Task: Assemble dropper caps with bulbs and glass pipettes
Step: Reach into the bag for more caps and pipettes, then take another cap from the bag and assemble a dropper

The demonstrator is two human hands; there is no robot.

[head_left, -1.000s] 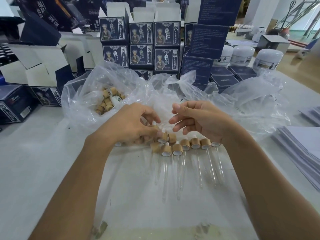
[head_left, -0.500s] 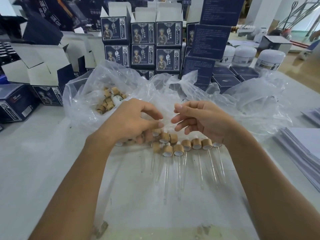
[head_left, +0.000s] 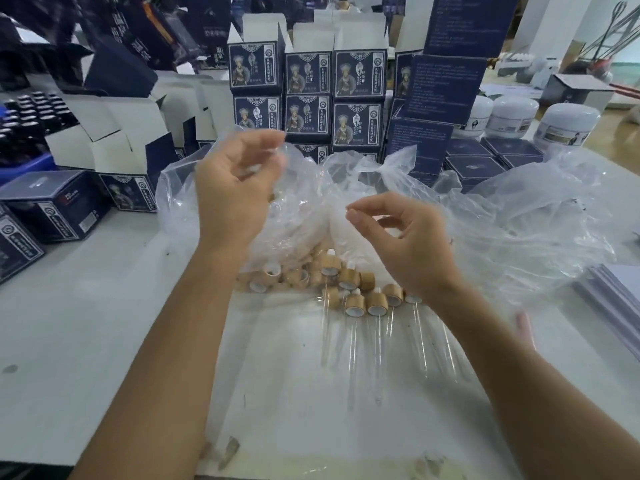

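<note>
Several loose bamboo dropper caps point(head_left: 329, 271) lie in a heap on the white table point(head_left: 86, 323), at the mouth of a clear plastic bag point(head_left: 519, 220). In front of them is a row of assembled droppers point(head_left: 375, 304), their glass pipettes point(head_left: 353, 358) pointing toward me. My left hand point(head_left: 235, 188) is raised over the bag with its fingers curled and blurred. Whether it pinches the bag film or something small does not show. My right hand point(head_left: 405, 247) hovers just above the caps, fingers loosely curled, holding nothing visible.
Dark-blue printed boxes point(head_left: 308, 84) are stacked behind the bag. Open white cartons point(head_left: 114, 133) and a dark box point(head_left: 59, 202) stand at the left. White jars point(head_left: 568, 126) are at the back right, and a paper stack point(head_left: 616, 292) lies at the right edge.
My left hand has risen from the cap heap up and away over the bag. My right hand has lifted slightly and spread apart from the left. The caps now lie uncovered.
</note>
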